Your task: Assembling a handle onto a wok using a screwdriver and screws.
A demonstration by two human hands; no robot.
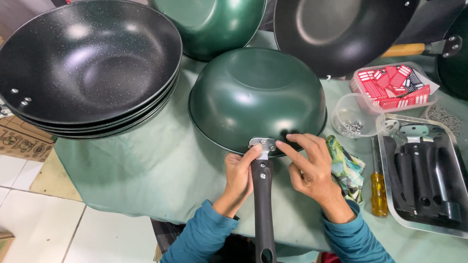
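- Green wok [257, 97] lies upside down on the table, rim down, its rounded bottom facing up at me; it sits at the middle of the cloth, just beyond my hands
- black handle [263, 204] runs straight from the wok's near rim toward my body; its long axis points away from me into the pan, and its metal bracket [263, 144] meets the rim
- my left hand [239, 176] wraps the handle's top from the left; fingers curled together, thumb tip pressed on the bracket
- my right hand [312, 168] hovers at the bracket's right side; fingers slightly spread, index tip touching the bracket's edge; whether it pinches a small part I cannot tell
- pale green cloth [146, 165] covers the table; a stack of black woks [87, 68] stands far left; a steel tray [390, 204] of black handles lies right, a yellow-handled screwdriver [378, 192] beside it
- white tiled floor [44, 224] shows at lower left
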